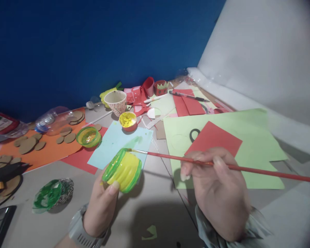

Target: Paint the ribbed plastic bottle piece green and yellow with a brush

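Note:
My left hand (107, 198) grips a small tilted cup (125, 172), painted yellow around its side with green along both rims. In my right hand (217, 187) is a long thin red paintbrush (170, 156), pinched between thumb and fingers. The brush tip meets the upper green rim of the cup. A cup lying on its side with green paint (48, 194) rests on the table left of my left hand. Beyond the hands stand a tub of yellow paint (128, 120) and a yellow-green painted dish (88, 136), near a light blue sheet (107, 144).
A large pale green sheet (253, 137) lies at right, with a red paper square (217, 137) and partly covered scissors (195, 135) on it. Cardboard discs (28, 145) spread over orange paper at left. A patterned paper cup (116, 103) stands before the blue wall (105, 41).

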`<state>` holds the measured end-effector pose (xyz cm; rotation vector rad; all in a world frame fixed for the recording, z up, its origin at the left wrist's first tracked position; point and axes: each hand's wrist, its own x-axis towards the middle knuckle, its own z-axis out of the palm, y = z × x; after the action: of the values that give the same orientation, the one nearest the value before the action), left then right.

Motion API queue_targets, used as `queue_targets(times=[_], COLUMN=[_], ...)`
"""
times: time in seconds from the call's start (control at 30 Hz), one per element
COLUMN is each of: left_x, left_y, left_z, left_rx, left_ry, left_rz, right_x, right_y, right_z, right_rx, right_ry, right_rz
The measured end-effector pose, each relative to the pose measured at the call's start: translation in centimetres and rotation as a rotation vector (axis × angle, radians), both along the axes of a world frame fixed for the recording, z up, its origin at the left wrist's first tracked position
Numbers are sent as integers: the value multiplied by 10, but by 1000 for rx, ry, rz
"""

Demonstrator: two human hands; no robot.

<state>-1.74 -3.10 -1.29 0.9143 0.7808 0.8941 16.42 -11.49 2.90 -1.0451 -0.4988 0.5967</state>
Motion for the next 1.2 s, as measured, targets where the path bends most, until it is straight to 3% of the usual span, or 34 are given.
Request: queue_targets(times=[0.23,0.4,0.53,0.67,0.87,1.0,1.2], left_x=[1,2,-2,-7,-4,-5,-4], left_y=[0,0,-1,-2,-1,0,3], left_z=[-1,4,-2,-11,-6,-7,-6], left_rx=[-6,-52,-53,-54,-61,-129,-210], left_ry=[-31,8,34,20,-45,-97,-237], left_rz=[-26,5,50,70,-33,-63,-37], right_x=[3,3,3,2,3,2,-8], right_y=[-1,-1,0,-1,-1,0,-5], right_z=[-2,-2,-2,-3,-4,-4,-9], right_rx=[52,50,47,15,-19,-79,-65], right_ry=[8,15,1,2,-27,-72,-328], right_rz=[52,-14,46,-24,-11,-121,-32])
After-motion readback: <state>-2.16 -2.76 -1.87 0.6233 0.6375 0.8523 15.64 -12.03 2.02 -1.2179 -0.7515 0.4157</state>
